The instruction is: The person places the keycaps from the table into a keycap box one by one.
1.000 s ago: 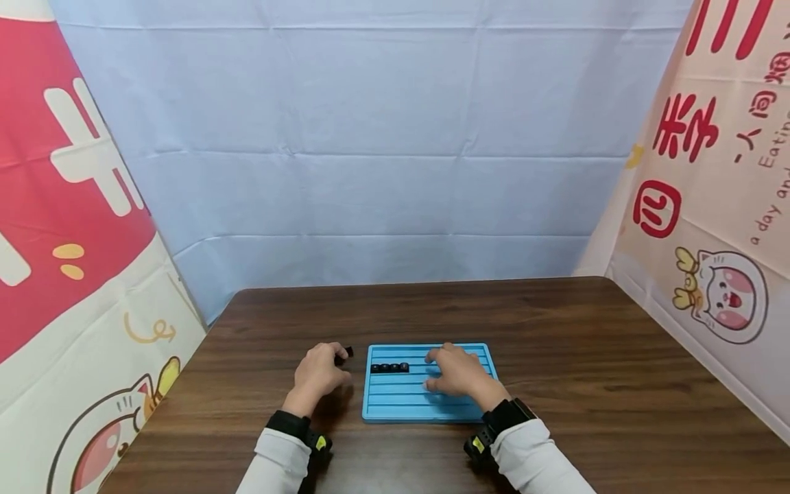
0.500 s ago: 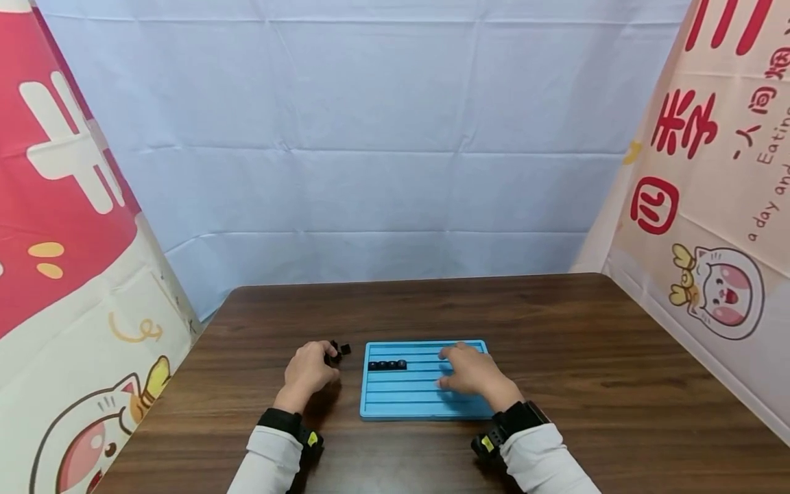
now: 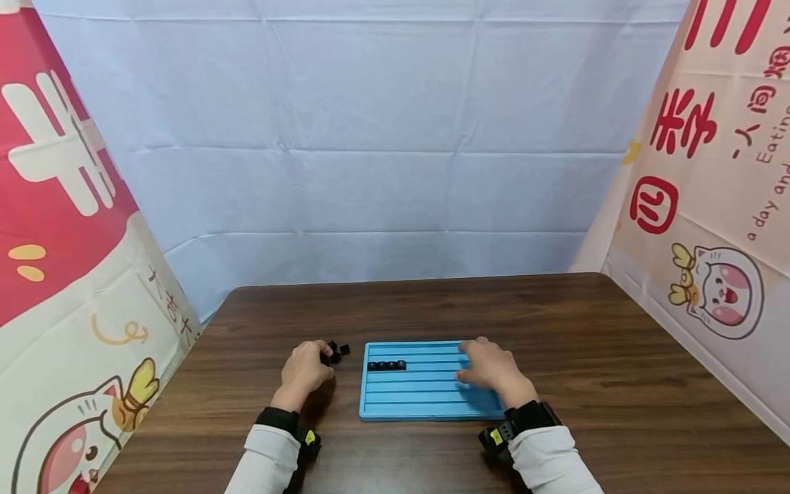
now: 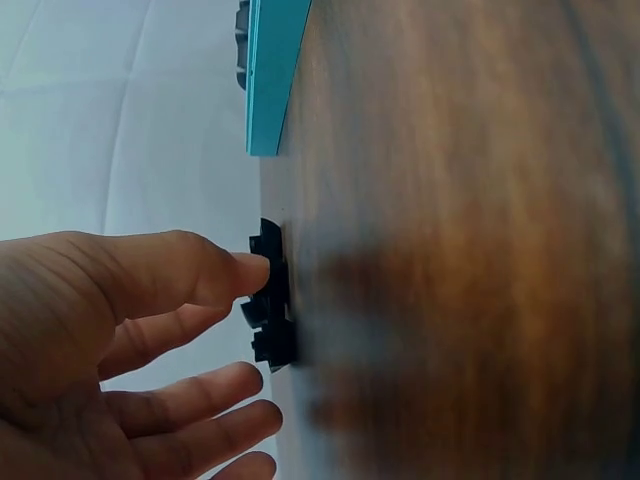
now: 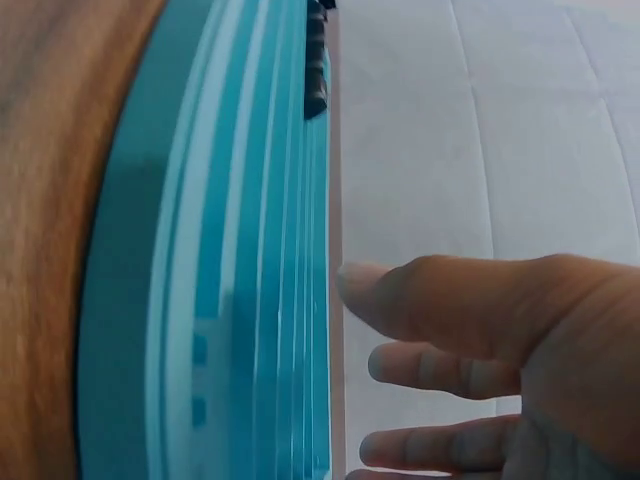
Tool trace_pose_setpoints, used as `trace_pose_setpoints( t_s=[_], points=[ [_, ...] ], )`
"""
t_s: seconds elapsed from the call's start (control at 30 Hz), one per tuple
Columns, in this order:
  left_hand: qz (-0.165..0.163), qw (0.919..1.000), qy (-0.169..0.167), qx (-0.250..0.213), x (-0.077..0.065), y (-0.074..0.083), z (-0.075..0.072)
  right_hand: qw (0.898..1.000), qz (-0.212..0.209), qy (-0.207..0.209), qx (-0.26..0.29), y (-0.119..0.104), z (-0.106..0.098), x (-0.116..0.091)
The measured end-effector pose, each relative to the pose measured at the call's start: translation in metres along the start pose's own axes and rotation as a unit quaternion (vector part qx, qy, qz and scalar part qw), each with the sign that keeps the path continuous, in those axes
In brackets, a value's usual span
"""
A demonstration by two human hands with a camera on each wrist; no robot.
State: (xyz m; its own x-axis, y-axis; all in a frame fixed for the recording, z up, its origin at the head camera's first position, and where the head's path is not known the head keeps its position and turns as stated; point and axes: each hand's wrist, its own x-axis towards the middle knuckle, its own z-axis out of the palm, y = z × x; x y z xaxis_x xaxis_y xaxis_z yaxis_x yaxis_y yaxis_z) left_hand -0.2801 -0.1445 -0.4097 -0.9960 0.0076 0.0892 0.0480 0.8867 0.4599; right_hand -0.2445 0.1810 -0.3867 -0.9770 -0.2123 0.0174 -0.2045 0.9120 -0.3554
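In the head view, my left hand (image 3: pixel 304 370) is at a small pile of black keycap-like pieces (image 3: pixel 335 353) to the left of a light blue grooved board (image 3: pixel 407 405). Its thumb and index finger stand apart around the pile's near side. The left wrist view has the thumb tip overlapping the black pieces (image 4: pixel 270 290), the other fingers loosely spread. My right hand (image 3: pixel 494 369) hovers over the board's right side with fingers apart and nothing between them. A short row of similar black pieces (image 3: pixel 387 366) sits in one of the board's upper grooves, at the left end.
The board lies flat on a dark brown wooden table (image 3: pixel 555 343). A pale blue cloth (image 3: pixel 370 137) hangs behind the table's far edge. Printed cloths hang at the left (image 3: pixel 62 288) and right (image 3: pixel 710 206).
My right hand has moved right across the board, away from the row. My left hand has shifted slightly left, so more of the black pile shows. The row stays in its groove.
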Motion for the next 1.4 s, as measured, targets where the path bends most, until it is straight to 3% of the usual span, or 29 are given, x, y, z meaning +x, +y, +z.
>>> trace_pose_setpoints(
  t_s=[0.53, 0.77, 1.17, 1.4],
  points=[
    [-0.017, 0.999, -0.038, -0.017, 0.005, -0.001, -0.006, 0.998, 0.051, -0.033, 0.033, 0.014, -0.011, -0.006],
    [-0.006, 0.9985, -0.048, -0.024, 0.006, 0.0, -0.008, 0.996, 0.06, -0.039, 0.045, 0.02, -0.011, -0.008],
    [-0.012, 0.9981, -0.052, -0.029, 0.01, 0.001, -0.011, 0.986, 0.126, -0.042, 0.103, 0.03, -0.01, -0.017],
    [-0.013, 0.998, -0.054, -0.031, 0.014, -0.001, -0.011, 0.982, 0.145, -0.042, 0.116, 0.029, -0.005, -0.016]
  ],
)
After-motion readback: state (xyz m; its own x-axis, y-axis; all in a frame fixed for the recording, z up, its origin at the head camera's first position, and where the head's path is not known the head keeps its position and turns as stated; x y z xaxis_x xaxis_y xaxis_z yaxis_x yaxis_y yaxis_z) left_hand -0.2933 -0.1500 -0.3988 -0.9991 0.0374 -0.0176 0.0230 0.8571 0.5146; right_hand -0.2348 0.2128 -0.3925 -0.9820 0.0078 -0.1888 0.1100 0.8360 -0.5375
